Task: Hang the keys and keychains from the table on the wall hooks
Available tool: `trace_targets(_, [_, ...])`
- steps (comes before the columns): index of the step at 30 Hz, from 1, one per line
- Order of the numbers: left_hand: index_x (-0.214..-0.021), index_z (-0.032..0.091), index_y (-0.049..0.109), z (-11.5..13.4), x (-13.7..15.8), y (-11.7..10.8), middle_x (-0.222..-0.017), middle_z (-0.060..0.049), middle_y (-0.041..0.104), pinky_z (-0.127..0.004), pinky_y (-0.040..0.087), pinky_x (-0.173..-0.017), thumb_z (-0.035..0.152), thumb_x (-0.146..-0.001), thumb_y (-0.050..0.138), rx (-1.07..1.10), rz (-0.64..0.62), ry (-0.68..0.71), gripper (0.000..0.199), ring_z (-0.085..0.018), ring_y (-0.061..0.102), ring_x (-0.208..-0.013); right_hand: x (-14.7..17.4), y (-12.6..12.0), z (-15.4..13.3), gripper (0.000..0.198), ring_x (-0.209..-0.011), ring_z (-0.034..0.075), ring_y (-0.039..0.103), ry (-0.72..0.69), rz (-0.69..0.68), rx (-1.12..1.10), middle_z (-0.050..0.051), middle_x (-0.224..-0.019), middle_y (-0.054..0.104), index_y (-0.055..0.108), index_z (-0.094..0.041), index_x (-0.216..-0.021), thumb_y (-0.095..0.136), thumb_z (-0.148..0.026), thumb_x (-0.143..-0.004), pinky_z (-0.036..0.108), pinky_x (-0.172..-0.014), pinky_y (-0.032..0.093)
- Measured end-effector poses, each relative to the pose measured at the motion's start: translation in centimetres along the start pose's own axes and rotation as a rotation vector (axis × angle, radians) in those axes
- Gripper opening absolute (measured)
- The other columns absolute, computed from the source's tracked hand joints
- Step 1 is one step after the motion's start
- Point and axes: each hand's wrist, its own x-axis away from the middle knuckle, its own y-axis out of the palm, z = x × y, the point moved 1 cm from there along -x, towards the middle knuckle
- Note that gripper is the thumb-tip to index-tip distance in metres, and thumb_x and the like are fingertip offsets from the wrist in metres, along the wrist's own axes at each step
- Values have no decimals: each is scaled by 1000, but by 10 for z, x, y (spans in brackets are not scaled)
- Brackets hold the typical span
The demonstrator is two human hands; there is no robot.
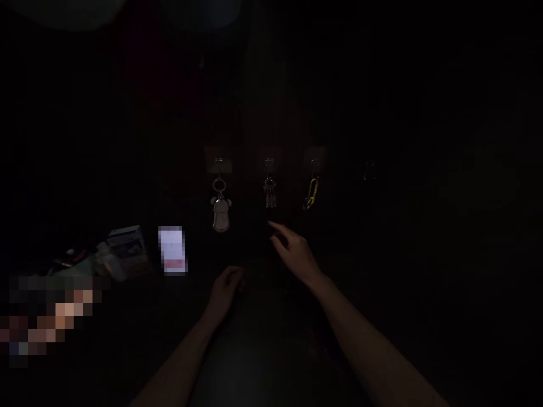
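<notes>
In the dim light my right hand [294, 249] reaches up with its index finger stretched out and its thumb apart, holding nothing. Just above its fingertip a small bunch of keys [270, 193] hangs by a ring from a hook. My left hand [229, 281] is lower and to the left, its fingers curled in; whether anything is inside them is hidden. To the left of the keys hangs a pale bear-shaped keychain [221, 213] on its ring. A yellow looped cord [313, 194] hangs on the right-hand hook.
A lit phone screen [172, 250], blurred out, is at the left. Beside it stands a box [129, 251] among dim, unclear items. A fourth hook [370, 170] shows faintly at the right. Pale rounded shapes [63, 14] are at the top left. Most surroundings are too dark to make out.
</notes>
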Motion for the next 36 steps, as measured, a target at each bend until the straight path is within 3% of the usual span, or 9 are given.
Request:
trace_targets(3, [-87,18,61,2,2,0,-57,4,56,-22,38,-55,43,-75,56,17,-5,10,28,-12,52,-55,20,6,11,35,-103,18,59,28,-65,5,2,-114,64,58,-28,-115,46,-21,-83,34,-85,47])
trace_targets(9, [-88,17,60,-5,-2,-1,-61,3,57,-22,39,-56,39,-77,55,38,-14,19,25,-10,52,-56,59,6,38,24,-91,20,63,83,-212,76,4,-97,68,66,-24,-96,46,-21,-83,36,-81,48])
trace_targets(13, [-87,18,59,-8,-3,-2,-62,3,57,-21,39,-55,39,-77,54,44,-16,34,24,-10,52,-56,74,6,57,24,-93,21,63,147,-207,89,5,-99,69,67,-22,-92,45,-24,-83,37,-84,48])
trace_targets(26, [-88,18,57,-7,-7,-12,-62,3,56,-22,41,-56,43,-80,47,-82,13,127,28,-11,53,-56,78,16,69,27,-96,21,63,134,-261,171,5,-101,69,67,-23,-93,43,-30,-82,35,-83,49])
trace_targets(36, [-85,21,64,-5,2,-16,-75,2,65,-23,43,-68,40,-83,48,-324,-39,229,25,-13,58,-71,79,20,67,30,-94,22,64,133,-284,179,6,-99,69,68,-23,-91,42,-33,-81,36,-83,49])
